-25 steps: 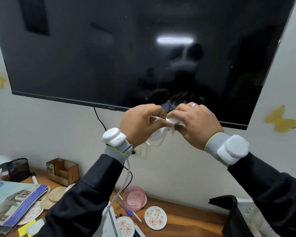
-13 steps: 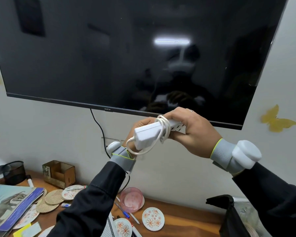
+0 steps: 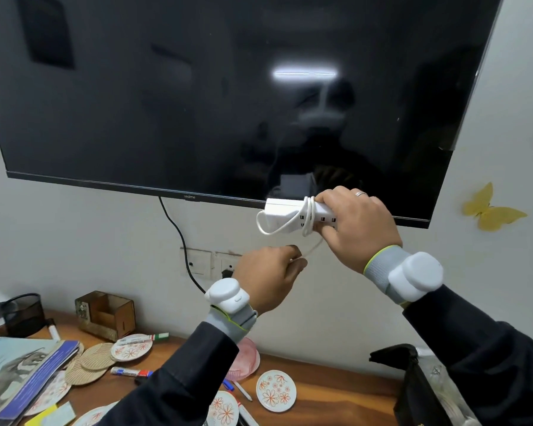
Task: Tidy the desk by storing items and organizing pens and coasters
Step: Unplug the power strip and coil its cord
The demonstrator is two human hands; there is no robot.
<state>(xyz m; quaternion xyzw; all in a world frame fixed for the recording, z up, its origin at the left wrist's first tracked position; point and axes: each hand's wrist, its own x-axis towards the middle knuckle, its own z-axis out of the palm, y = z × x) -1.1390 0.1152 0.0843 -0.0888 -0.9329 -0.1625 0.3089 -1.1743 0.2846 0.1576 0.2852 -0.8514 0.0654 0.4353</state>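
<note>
Since half a second ago, the left hand (image 3: 266, 276) has dropped away from the power strip (image 3: 285, 210) and now sits below it, fingers curled and pinching the loose end of the white cord (image 3: 307, 215). The right hand (image 3: 359, 226) grips the strip's right end, fingers wrapped round it, holding it level in the air in front of the TV's (image 3: 197, 103) lower edge. Several turns of cord are wound around the strip's middle, with one loop hanging off its left end. Down on the desk (image 3: 326, 392) lie flowered coasters (image 3: 276, 390), a marker (image 3: 131, 372) and a wooden box (image 3: 105, 313) far left; a black bag (image 3: 413, 379) stands near right.
</note>
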